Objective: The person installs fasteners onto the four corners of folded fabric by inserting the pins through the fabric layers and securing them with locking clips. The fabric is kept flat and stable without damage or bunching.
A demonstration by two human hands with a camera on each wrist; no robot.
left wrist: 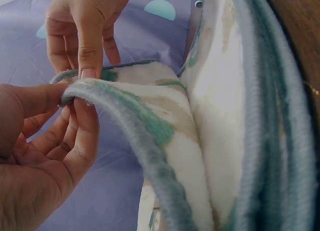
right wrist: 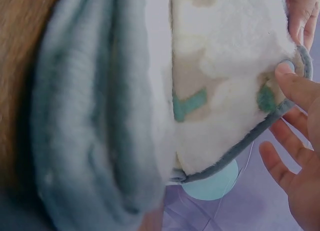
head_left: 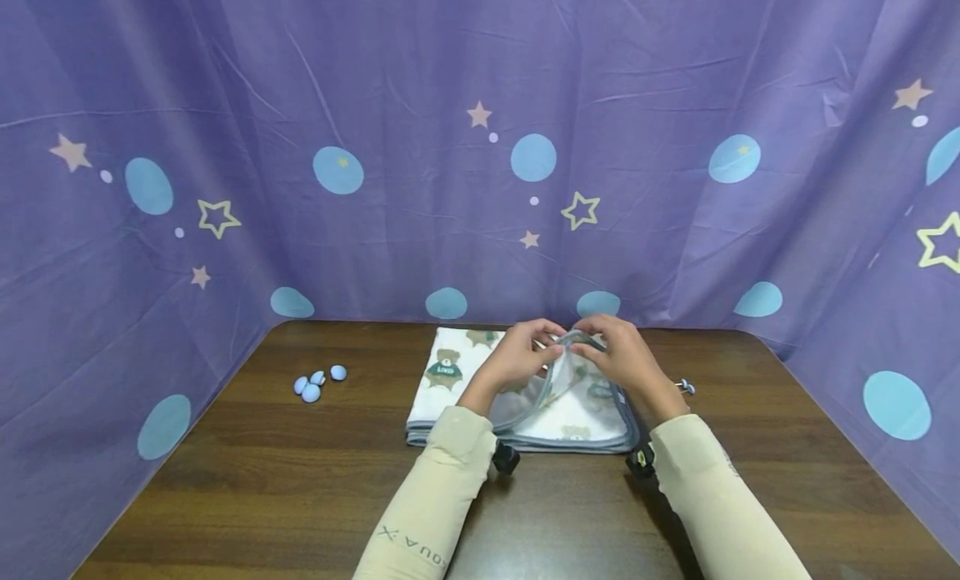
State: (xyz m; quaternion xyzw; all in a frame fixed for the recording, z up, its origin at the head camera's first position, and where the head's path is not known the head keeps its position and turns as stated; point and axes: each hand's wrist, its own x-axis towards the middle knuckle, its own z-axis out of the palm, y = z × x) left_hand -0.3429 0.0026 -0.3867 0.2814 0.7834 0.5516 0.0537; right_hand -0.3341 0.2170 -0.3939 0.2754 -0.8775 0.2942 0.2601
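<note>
A folded white blanket (head_left: 459, 397) with bears and grey-blue piping lies at the table's far side. Its upper layer rises off the pile. My left hand (head_left: 519, 357) pinches the lifted edge between thumb and fingers; the left wrist view shows this left hand (left wrist: 45, 146) gripping the piping. Close beside it, my right hand (head_left: 618, 359) pinches the same raised part near a corner. In the right wrist view, the right hand (right wrist: 300, 136) has its thumb on the cloth and fingers behind. A pale blue spot shows at that thumb's tip; I cannot tell what it is.
Several small light-blue rounded pieces (head_left: 311, 392) lie on the brown wooden table (head_left: 300, 480) at the left. To the right of my right hand sits a small blue-headed metal piece (head_left: 686, 387). A purple patterned curtain (head_left: 420, 230) encloses the table's back and sides.
</note>
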